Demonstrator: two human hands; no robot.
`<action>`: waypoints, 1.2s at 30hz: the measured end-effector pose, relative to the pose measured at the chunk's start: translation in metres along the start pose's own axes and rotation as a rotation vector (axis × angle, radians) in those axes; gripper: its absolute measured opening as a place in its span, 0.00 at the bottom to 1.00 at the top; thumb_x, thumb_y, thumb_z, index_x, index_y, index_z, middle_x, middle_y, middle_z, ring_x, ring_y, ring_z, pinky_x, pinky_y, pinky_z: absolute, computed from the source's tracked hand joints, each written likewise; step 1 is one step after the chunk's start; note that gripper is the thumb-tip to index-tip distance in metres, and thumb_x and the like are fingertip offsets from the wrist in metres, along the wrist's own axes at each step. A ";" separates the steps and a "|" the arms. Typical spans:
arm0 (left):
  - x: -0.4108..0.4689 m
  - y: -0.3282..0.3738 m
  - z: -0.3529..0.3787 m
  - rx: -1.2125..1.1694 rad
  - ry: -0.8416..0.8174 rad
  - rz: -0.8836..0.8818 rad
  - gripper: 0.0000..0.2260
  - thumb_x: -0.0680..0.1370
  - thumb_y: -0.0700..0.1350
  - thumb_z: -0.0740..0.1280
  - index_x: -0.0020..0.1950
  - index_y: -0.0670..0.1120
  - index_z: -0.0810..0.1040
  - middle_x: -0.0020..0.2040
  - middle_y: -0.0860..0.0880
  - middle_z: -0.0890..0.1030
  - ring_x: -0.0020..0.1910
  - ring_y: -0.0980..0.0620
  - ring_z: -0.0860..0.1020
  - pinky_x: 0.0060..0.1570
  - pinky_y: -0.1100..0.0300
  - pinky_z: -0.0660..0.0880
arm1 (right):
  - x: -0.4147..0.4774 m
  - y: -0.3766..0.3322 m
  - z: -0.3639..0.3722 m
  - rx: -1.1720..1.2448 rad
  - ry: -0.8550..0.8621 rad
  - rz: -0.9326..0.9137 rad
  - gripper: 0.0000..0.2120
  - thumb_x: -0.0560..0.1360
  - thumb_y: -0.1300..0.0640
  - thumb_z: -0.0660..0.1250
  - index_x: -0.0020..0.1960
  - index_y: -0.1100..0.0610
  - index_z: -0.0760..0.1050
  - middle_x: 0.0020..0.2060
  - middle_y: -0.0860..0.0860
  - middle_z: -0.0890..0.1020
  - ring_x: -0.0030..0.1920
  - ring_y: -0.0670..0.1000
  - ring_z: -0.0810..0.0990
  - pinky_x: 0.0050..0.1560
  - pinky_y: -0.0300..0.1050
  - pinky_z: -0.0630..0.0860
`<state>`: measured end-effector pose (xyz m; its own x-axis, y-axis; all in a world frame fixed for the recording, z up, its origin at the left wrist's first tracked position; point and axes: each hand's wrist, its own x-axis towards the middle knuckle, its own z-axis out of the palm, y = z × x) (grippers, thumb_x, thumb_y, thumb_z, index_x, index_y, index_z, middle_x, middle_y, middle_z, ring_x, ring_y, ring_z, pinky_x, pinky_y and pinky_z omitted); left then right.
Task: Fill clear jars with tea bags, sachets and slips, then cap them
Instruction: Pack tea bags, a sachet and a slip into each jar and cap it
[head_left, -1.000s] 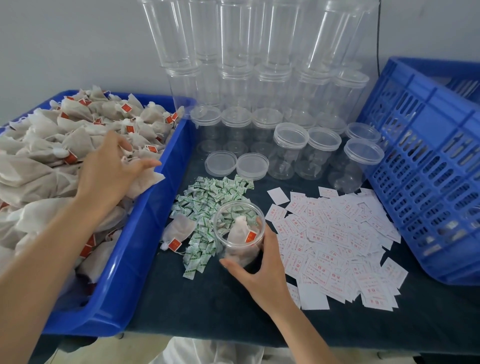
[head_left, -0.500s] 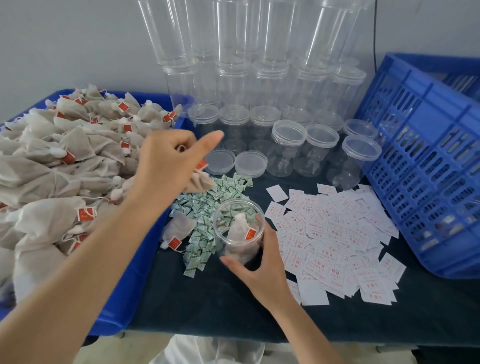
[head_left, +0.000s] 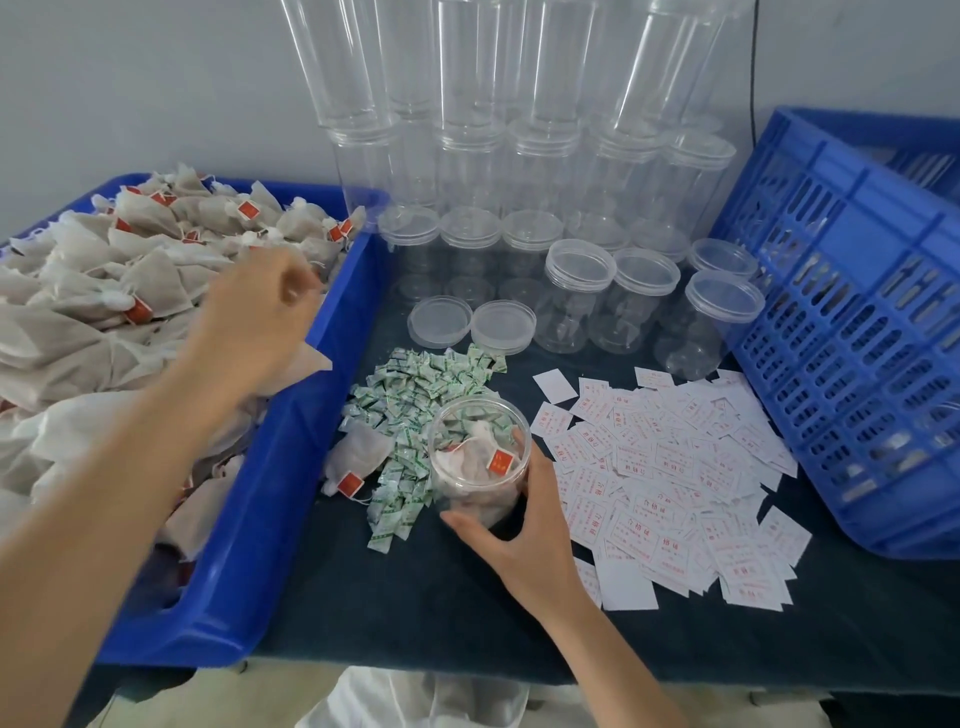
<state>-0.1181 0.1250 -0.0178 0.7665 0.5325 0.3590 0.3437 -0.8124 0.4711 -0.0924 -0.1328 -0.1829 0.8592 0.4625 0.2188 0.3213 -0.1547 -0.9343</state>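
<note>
My right hand (head_left: 530, 540) grips an open clear jar (head_left: 478, 499) standing on the dark table; thumb in front, fingers round its right side. Inside the jar lie tea bags, one showing a red tag. My left hand (head_left: 254, 327) hovers over the right side of the blue tray (head_left: 270, 519), which is heaped with tea bags (head_left: 104, 312); its fingers are loosely curled and I see nothing in them. A pile of green sachets (head_left: 415, 384) lies left of and behind the jar, and white slips (head_left: 675, 467) are spread to its right.
One loose tea bag (head_left: 358, 452) lies on the sachets by the tray. Two loose lids (head_left: 440, 321) sit behind the sachets. Capped empty jars (head_left: 579, 296) and tall stacks of jars (head_left: 519, 156) fill the back. A tilted blue crate (head_left: 857, 338) bounds the right.
My left hand carried a tea bag from the tray towards the jar, then swung back over the tray without it. My right hand stayed on the jar.
</note>
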 end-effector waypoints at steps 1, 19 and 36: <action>0.006 -0.016 -0.006 0.216 -0.032 -0.030 0.06 0.78 0.41 0.65 0.54 0.43 0.78 0.53 0.43 0.78 0.53 0.43 0.76 0.50 0.49 0.72 | 0.000 0.000 0.000 -0.001 0.000 -0.001 0.43 0.66 0.39 0.78 0.71 0.27 0.55 0.65 0.31 0.69 0.69 0.37 0.69 0.62 0.25 0.65; -0.027 -0.066 -0.010 0.053 -0.215 0.133 0.11 0.77 0.46 0.68 0.37 0.45 0.71 0.33 0.48 0.74 0.34 0.49 0.72 0.35 0.53 0.67 | 0.000 0.000 0.000 -0.005 0.000 -0.003 0.43 0.66 0.39 0.78 0.71 0.26 0.55 0.66 0.33 0.69 0.69 0.38 0.69 0.62 0.25 0.66; -0.079 0.079 0.039 -0.208 -0.336 0.229 0.13 0.74 0.57 0.69 0.54 0.52 0.75 0.51 0.59 0.78 0.50 0.64 0.74 0.51 0.66 0.72 | -0.002 0.002 -0.001 0.004 -0.027 0.065 0.44 0.64 0.33 0.76 0.73 0.35 0.58 0.65 0.36 0.70 0.68 0.40 0.70 0.61 0.27 0.67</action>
<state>-0.1305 0.0098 -0.0404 0.9553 0.2101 0.2082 0.0545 -0.8168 0.5743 -0.0927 -0.1352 -0.1852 0.8672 0.4749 0.1500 0.2633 -0.1816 -0.9475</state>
